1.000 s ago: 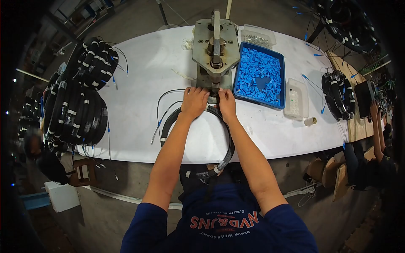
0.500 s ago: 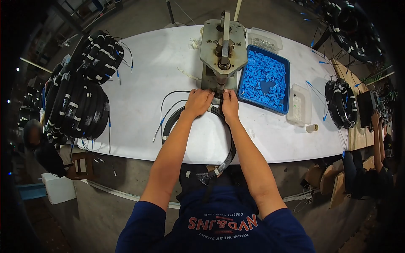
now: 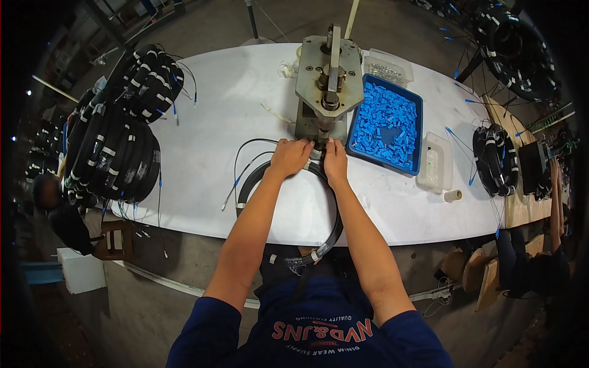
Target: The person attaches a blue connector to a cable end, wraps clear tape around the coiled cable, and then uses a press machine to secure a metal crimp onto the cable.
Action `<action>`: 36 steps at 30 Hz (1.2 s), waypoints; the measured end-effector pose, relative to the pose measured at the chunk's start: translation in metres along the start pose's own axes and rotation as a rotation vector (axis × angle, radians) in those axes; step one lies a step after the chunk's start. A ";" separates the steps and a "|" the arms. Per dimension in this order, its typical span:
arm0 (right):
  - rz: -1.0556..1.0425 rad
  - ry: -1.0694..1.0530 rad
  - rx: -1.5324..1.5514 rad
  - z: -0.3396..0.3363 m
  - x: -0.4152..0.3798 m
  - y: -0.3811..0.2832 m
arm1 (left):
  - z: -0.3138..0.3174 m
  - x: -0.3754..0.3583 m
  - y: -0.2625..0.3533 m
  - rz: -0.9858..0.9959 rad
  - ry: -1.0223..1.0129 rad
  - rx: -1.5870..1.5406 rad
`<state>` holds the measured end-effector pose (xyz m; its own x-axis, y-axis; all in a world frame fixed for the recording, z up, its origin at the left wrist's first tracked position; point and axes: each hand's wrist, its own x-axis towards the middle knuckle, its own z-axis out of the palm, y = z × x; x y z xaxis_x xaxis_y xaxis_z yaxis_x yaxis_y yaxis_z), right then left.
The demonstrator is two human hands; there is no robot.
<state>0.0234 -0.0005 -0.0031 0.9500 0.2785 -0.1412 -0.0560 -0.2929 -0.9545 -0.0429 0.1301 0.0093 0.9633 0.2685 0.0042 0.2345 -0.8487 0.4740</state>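
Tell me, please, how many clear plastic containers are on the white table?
2. One clear container sits behind the blue tray, beside the press; the other clear container lies right of that tray, near a small tape roll. The press may hide others.

To my right sits a blue tray heaped with small blue parts, a clear box and a roll of tape just past it, while stacked black cable coils crowd the white table on my left.

press stands mid-table, parts tray right of it, cable coils far left
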 end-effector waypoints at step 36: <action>0.102 -0.051 0.112 0.001 0.005 0.012 | -0.010 0.001 0.005 -0.041 0.102 -0.156</action>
<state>0.0267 -0.0016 -0.0157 0.9210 0.2992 -0.2493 -0.1881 -0.2187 -0.9575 -0.0417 0.1308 0.0210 0.9333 0.3527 0.0673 0.2424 -0.7573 0.6064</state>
